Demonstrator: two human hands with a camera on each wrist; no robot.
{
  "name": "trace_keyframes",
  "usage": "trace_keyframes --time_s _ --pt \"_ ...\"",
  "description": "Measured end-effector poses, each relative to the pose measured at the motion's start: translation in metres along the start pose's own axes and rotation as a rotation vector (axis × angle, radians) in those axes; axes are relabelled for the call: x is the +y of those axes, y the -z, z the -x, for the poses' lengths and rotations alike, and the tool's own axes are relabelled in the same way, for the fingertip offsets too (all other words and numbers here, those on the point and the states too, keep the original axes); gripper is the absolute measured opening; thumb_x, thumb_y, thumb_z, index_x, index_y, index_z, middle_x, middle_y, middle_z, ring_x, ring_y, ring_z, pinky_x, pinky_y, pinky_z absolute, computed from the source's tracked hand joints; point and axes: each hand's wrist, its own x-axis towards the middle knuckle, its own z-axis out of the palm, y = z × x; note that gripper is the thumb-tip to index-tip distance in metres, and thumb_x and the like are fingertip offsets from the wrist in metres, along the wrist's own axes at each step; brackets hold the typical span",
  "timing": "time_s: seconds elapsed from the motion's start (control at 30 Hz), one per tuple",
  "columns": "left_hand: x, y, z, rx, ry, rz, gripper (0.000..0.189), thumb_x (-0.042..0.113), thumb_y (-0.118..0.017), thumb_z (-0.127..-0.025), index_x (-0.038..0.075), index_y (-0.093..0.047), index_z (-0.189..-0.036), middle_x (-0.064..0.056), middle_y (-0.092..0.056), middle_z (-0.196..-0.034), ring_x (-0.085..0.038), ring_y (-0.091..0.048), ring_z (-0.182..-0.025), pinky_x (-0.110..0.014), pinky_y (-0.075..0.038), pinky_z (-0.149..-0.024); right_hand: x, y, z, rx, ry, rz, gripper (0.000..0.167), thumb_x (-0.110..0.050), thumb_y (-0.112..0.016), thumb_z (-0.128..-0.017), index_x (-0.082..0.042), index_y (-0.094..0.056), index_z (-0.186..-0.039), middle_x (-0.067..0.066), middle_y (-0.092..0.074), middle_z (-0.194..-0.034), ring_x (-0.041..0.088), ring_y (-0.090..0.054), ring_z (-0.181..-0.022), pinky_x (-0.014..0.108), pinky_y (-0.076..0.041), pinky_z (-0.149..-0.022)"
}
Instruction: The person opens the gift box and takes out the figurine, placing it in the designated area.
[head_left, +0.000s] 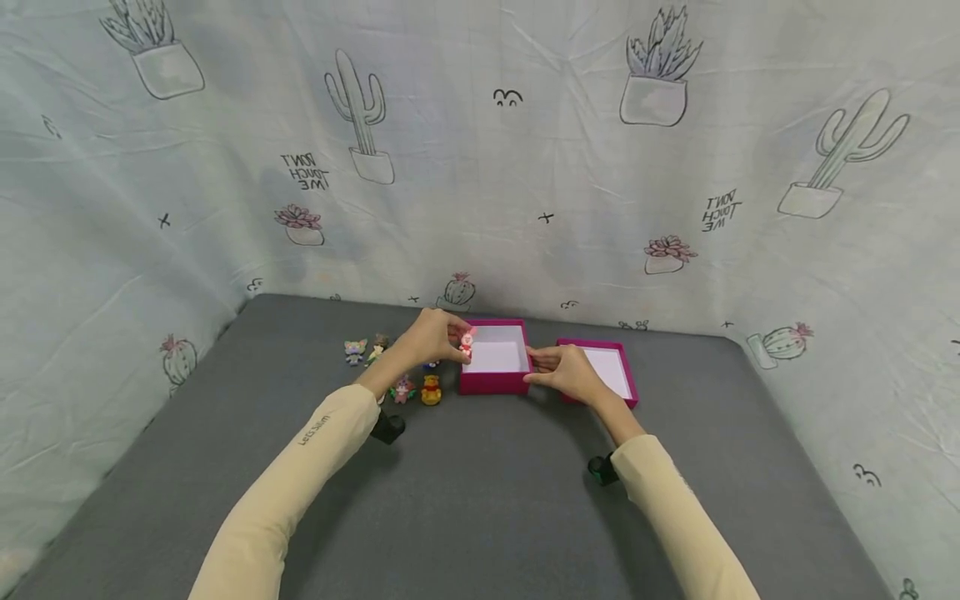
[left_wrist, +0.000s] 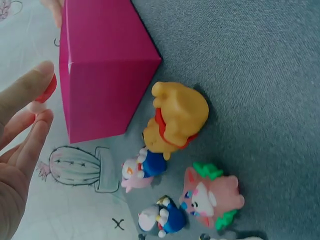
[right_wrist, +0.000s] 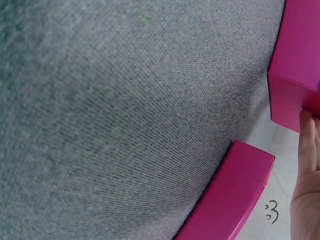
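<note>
My left hand (head_left: 437, 335) pinches a small pink-and-red toy figurine (head_left: 467, 343) between thumb and fingertips, over the left wall of an open magenta box (head_left: 495, 383) with a white inside. In the left wrist view most of that figurine is hidden behind the thumb; only a red part shows. My right hand (head_left: 564, 371) rests fairly straight fingers (right_wrist: 306, 135) against the box's right side. Left of the box sit a yellow bear figurine (left_wrist: 181, 115) in a red top and a pink animal figurine (left_wrist: 215, 195) with green parts. Two blue-and-white figurines (left_wrist: 169, 220) stand beside them.
The magenta lid (head_left: 611, 371), white inside, lies right of the box under my right wrist. Farther left are a pale figurine with big ears (head_left: 355, 352) and another figurine (head_left: 378, 346). A printed cloth (head_left: 480, 208) hangs behind the grey table (head_left: 480, 500).
</note>
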Motion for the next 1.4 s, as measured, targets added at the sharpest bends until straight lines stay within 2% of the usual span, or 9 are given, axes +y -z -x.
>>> trace_keyframes --time_s 0.13,0.3,0.57,0.87,1.2,1.4 --pt "-0.004 0.006 0.009 0.0 -0.001 0.019 0.051 0.021 -0.086 -0.072 0.001 -0.068 -0.116 -0.011 -0.07 -0.107 -0.021 -0.067 -0.094 -0.031 -0.056 -0.081 -0.002 -0.001 0.0 -0.004 -0.02 -0.002 0.052 -0.014 -0.083 -0.074 0.012 -0.064 -0.116 0.02 -0.066 -0.114 0.026 -0.068 -0.098 0.032 -0.055 -0.079" --pt "-0.013 0.014 0.02 -0.001 0.01 0.051 0.05 0.019 -0.084 -0.074 0.003 -0.068 -0.119 -0.012 -0.068 -0.113 -0.025 -0.066 -0.102 -0.035 -0.054 -0.086 -0.008 0.0 0.001 -0.012 -0.066 0.001 0.05 -0.008 -0.081 -0.075 0.011 -0.063 -0.118 0.021 -0.064 -0.117 0.031 -0.066 -0.102 0.037 -0.053 -0.083" --pt "-0.028 0.025 0.038 -0.004 0.005 0.06 0.053 0.022 -0.085 -0.073 0.004 -0.067 -0.12 -0.013 -0.068 -0.113 -0.027 -0.065 -0.104 -0.036 -0.054 -0.087 -0.042 0.006 0.007 -0.037 -0.056 -0.007 0.047 0.002 -0.077 -0.077 0.018 -0.059 -0.116 0.03 -0.06 -0.116 0.04 -0.063 -0.103 0.045 -0.053 -0.083" --pt "-0.043 0.037 0.056 0.023 0.003 0.023 0.055 0.023 -0.085 -0.073 0.002 -0.066 -0.12 -0.014 -0.069 -0.11 -0.03 -0.065 -0.102 -0.039 -0.054 -0.086 -0.003 0.0 0.002 -0.002 -0.056 0.015 0.05 -0.009 -0.082 -0.075 0.011 -0.063 -0.117 0.021 -0.064 -0.116 0.03 -0.066 -0.101 0.035 -0.054 -0.082" --pt "-0.054 0.049 0.073 0.023 0.053 -0.014 0.054 0.022 -0.084 -0.074 0.004 -0.065 -0.121 -0.017 -0.067 -0.113 -0.032 -0.065 -0.104 -0.043 -0.053 -0.087 0.0 -0.001 0.002 -0.002 -0.054 0.008 0.051 -0.011 -0.082 -0.075 0.009 -0.064 -0.118 0.019 -0.065 -0.116 0.028 -0.067 -0.101 0.033 -0.055 -0.081" --pt "-0.072 0.058 0.088 0.026 0.082 -0.024 0.055 0.02 -0.085 -0.072 0.002 -0.065 -0.12 -0.019 -0.066 -0.113 -0.033 -0.065 -0.102 -0.045 -0.054 -0.085 -0.001 -0.001 0.001 -0.003 -0.05 -0.011 0.051 -0.006 -0.082 -0.074 0.012 -0.062 -0.118 0.023 -0.063 -0.116 0.032 -0.065 -0.102 0.037 -0.054 -0.082"
